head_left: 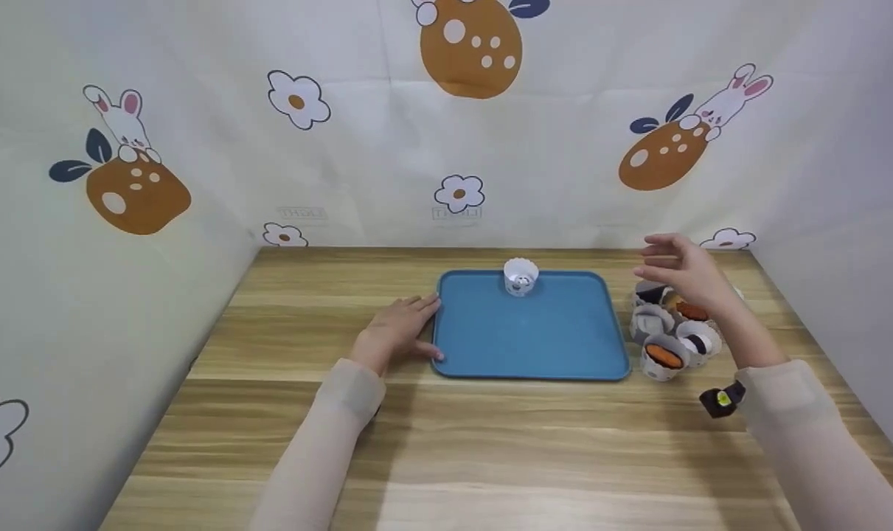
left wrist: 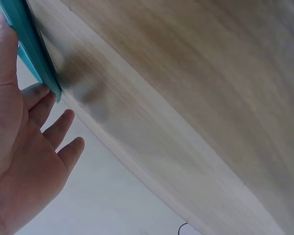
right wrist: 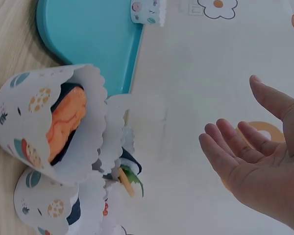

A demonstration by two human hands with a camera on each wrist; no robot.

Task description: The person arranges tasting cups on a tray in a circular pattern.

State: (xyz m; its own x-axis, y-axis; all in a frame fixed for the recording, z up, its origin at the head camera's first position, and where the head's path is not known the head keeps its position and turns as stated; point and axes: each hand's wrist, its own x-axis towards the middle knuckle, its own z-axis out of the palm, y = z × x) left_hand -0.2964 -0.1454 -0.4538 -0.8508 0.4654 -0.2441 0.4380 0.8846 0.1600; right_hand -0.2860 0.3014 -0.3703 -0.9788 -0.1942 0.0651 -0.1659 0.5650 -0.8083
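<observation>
A blue tray [head_left: 534, 346] lies on the wooden table, with one white paper cup [head_left: 520, 276] standing at its far edge. My left hand [head_left: 405, 323] rests flat against the tray's left edge [left wrist: 32, 46], fingers straight. My right hand [head_left: 678, 269] hovers open and empty above a cluster of several paper cups [head_left: 667, 332] holding toy sushi, just right of the tray. In the right wrist view the nearest cup [right wrist: 54, 125] shows an orange filling, and the hand [right wrist: 255, 152] holds nothing.
A dark sushi piece with a yellow spot [head_left: 722, 400] lies on the table near my right forearm. Patterned cloth walls [head_left: 446, 147] close in the table on the left, back and right. Bare wood [head_left: 490, 457] stretches in front of the tray.
</observation>
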